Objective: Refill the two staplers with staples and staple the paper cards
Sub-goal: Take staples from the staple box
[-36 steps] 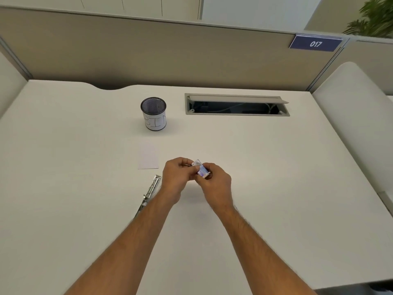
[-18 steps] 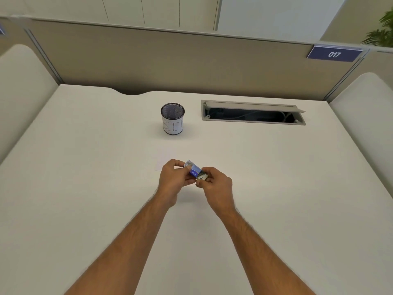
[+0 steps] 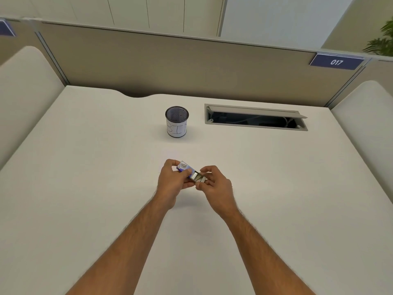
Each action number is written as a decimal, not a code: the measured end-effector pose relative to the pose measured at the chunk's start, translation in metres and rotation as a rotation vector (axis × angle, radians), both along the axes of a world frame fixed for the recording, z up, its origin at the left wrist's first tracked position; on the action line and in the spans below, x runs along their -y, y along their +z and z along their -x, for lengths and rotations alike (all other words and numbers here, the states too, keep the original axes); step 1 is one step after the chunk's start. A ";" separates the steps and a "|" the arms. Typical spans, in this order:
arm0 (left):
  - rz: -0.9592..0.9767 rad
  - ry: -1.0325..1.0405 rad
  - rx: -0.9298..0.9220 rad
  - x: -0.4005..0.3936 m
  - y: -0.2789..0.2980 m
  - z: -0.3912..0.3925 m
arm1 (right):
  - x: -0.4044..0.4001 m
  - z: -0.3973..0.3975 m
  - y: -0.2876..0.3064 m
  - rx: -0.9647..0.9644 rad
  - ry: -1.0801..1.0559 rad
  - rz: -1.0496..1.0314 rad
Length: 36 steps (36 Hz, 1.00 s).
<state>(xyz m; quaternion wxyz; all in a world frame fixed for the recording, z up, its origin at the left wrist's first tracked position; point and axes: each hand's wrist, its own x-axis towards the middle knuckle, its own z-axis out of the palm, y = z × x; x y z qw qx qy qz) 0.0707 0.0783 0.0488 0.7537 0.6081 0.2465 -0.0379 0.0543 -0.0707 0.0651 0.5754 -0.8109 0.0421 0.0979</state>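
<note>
The left hand [image 3: 170,179] is pinching the staple box [image 3: 185,167] sleeve while the right hand [image 3: 212,182] fingers are gripping its tray [image 3: 197,177], which should be drawn out level so no staples spill.

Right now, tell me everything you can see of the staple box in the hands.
The staple box is small, seemingly cardboard, with a blue-and-white printed sleeve. Its inner tray is slid partly out to the right, showing grey metallic contents. It is held above the white desk: the left hand grips the sleeve, the right hand pinches the tray end.
</note>
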 end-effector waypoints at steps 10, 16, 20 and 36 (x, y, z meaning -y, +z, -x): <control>-0.042 0.074 0.015 -0.001 -0.002 0.000 | 0.000 0.001 0.000 -0.022 -0.125 -0.026; -0.047 0.101 0.026 -0.001 -0.001 0.001 | 0.000 0.002 0.000 -0.042 -0.104 0.055; -0.055 0.097 0.021 -0.002 0.000 0.000 | -0.001 0.004 0.000 -0.014 -0.081 0.106; -0.098 0.057 0.004 -0.003 -0.001 0.001 | 0.006 -0.016 0.004 0.265 0.343 0.464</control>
